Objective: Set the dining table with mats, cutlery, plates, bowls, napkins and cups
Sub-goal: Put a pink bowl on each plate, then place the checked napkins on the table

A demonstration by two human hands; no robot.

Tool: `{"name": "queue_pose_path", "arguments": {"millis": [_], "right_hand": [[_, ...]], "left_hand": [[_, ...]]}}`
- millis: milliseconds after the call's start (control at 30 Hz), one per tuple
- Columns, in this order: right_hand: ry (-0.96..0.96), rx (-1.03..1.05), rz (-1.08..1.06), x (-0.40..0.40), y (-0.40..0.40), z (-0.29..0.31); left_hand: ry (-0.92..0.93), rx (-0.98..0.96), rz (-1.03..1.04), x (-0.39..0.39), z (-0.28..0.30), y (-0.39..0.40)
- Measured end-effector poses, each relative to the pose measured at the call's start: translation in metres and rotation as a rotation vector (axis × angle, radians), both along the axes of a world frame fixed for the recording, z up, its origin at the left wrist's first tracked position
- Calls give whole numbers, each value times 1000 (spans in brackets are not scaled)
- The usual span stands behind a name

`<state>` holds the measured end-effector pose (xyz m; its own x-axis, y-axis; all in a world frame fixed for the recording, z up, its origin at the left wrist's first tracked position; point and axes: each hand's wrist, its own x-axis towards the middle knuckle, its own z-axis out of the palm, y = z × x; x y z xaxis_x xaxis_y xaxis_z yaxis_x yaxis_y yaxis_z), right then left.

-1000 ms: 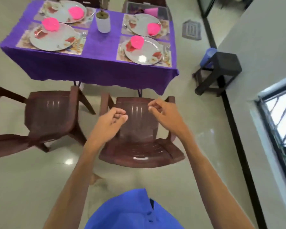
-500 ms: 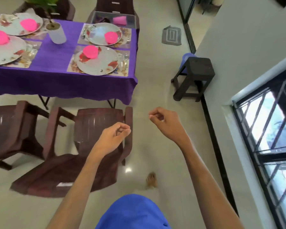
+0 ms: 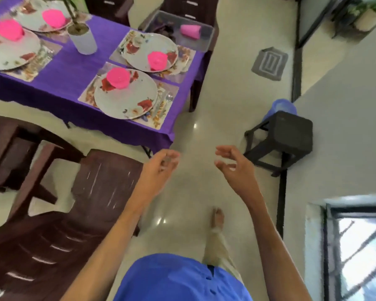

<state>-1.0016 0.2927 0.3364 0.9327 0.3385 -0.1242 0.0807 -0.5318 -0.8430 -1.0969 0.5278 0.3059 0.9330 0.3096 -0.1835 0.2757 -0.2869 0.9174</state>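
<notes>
Both hands, left hand [image 3: 161,168] and right hand [image 3: 234,168], are hanging empty with fingers loosely curled, probably heading for the pink cup [image 3: 190,31] in the clear box [image 3: 206,43].

1. We see both bare forearms reaching forward from the bottom of the view, wrists raised.
2. Our left hand [image 3: 159,168] is held out in the air with its fingers curled loosely inward toward the thumb, holding nothing.
3. Our right hand [image 3: 234,168] is beside it, apart, fingers spread and gently bent, palm turned toward the left hand, also holding nothing.
4. One bare foot [image 3: 217,218] shows below, stepped forward.
</notes>
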Motion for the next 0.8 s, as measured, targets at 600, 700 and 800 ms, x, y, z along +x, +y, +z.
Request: {"name": "queue_pose_path", "arguments": {"millis": [600,700,800], "right_hand": [[204,-47,469,510,66,-27],[222,-85,525,581,88,-43],[222,-135,580,656,110,-48]], "left_hand": [[92,-202,577,436,-20,-11],[91,-249,660,507,-38,6],[107,-306,691,585,-54,29]]}}
